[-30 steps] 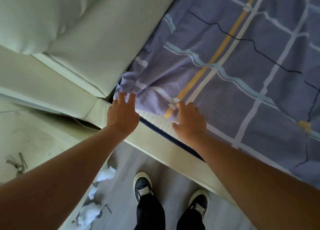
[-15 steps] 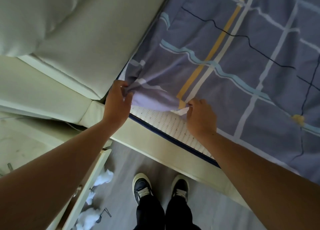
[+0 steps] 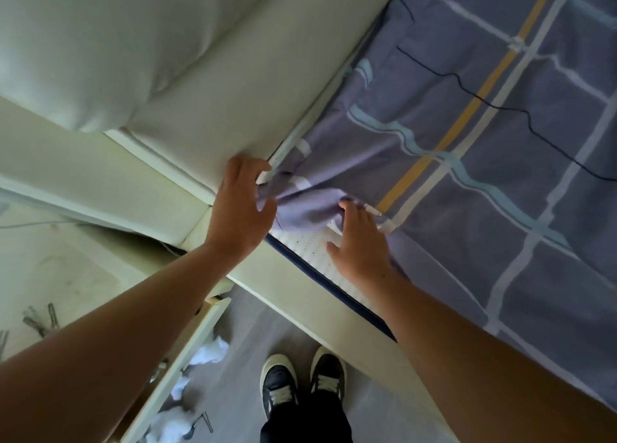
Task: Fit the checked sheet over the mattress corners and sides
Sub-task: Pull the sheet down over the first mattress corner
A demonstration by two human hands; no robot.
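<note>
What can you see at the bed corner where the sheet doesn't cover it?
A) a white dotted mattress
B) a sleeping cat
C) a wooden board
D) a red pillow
A: the left hand grips the bunched checked sheet, and just below the bunch the white dotted mattress lies bare, with the right hand resting on it.

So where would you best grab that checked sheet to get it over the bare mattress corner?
At the bunched corner of the checked sheet, coming from the bed's outer edge, where the left hand pinches it. The fabric gathers into a fold there, beside the bare mattress, so it should pull over.
</note>
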